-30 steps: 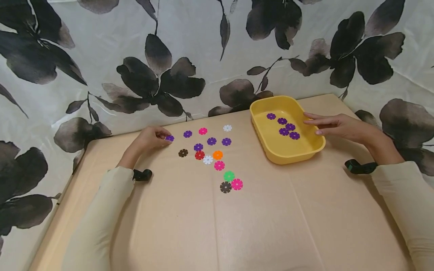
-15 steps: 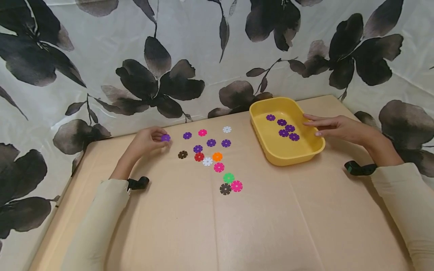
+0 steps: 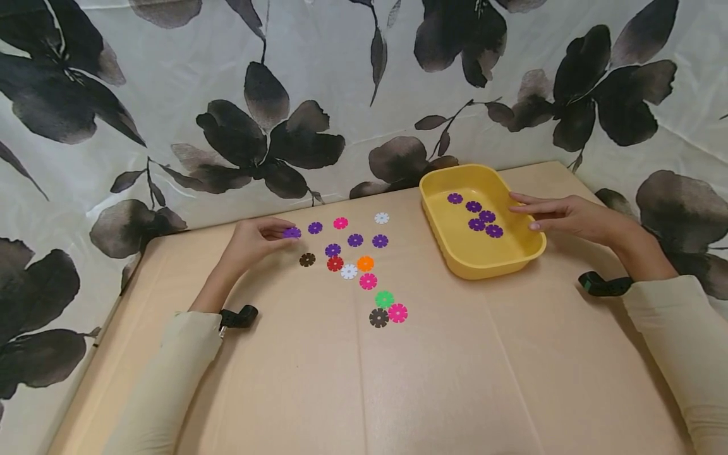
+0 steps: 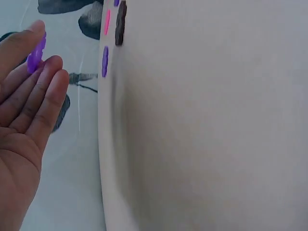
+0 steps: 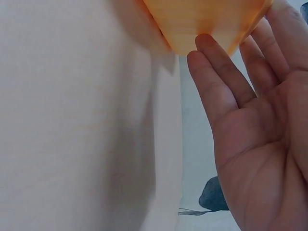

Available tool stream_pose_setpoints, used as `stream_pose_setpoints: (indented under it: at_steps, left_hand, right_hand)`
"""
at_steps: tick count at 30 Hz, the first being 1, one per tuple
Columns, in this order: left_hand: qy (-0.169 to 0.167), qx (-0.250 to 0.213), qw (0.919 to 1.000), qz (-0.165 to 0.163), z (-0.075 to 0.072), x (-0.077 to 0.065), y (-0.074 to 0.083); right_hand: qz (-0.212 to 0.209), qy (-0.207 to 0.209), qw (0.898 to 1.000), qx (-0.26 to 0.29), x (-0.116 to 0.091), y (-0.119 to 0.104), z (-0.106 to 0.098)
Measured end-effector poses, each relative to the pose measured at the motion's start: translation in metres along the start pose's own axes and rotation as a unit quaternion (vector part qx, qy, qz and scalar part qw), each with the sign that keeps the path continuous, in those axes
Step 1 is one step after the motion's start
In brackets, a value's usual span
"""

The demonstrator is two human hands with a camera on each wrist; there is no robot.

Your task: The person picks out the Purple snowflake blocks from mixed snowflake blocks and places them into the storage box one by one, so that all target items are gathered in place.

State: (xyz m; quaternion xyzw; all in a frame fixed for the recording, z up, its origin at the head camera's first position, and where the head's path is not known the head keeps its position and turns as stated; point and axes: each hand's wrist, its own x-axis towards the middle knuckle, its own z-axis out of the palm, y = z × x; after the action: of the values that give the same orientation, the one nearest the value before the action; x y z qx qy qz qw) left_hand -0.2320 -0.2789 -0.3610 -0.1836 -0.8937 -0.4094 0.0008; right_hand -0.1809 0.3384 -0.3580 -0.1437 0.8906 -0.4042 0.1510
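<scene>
My left hand (image 3: 256,240) pinches a purple notched disc (image 3: 292,233) between thumb and fingertips, at the far left of the group of discs. In the left wrist view this disc (image 4: 36,54) is seen nearly edge-on, raised in the fingers. My right hand (image 3: 586,218) touches the right rim of a yellow tray (image 3: 483,253) with its fingers nearly straight. Several purple discs (image 3: 476,224) lie inside the tray. From the right wrist, the palm (image 5: 264,144) and extended fingers show beside the tray's outer wall (image 5: 202,24).
On the beige table (image 3: 455,366) lie more notched discs: purple (image 3: 355,240), pink (image 3: 368,281), white (image 3: 349,272), red (image 3: 335,263), orange (image 3: 366,263), green (image 3: 384,299), dark brown (image 3: 307,260) and black (image 3: 378,318). A floral cloth (image 3: 352,126) hangs behind the table's back edge.
My left hand drew slightly left with the purple disc, lifting it off the table, then came back right towards the other discs. The right hand and the tray stay where they were.
</scene>
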Motion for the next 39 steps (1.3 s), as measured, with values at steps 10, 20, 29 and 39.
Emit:
stream_pose_setpoints:
  at_steps: [10, 20, 29, 39]
  left_hand:
    - [-0.006, -0.064, 0.9977, 0.022, 0.014, -0.003, 0.022]
    - [-0.018, -0.077, 0.996, 0.042, 0.03, -0.001, 0.036]
    - [-0.03, -0.083, 0.9942, 0.061, 0.04, 0.002, 0.043]
    - [-0.034, -0.089, 0.9928, 0.073, 0.05, 0.004, 0.05]
  right_hand:
    - [0.001, -0.001, 1.0, 0.01, 0.001, 0.002, -0.001]
    - [-0.008, 0.002, 1.0, 0.004, 0.0, 0.003, 0.0]
    - [-0.007, 0.0, 1.0, -0.01, 0.001, 0.002, -0.001]
    - [-0.011, -0.001, 1.0, -0.009, 0.001, 0.002, -0.001]
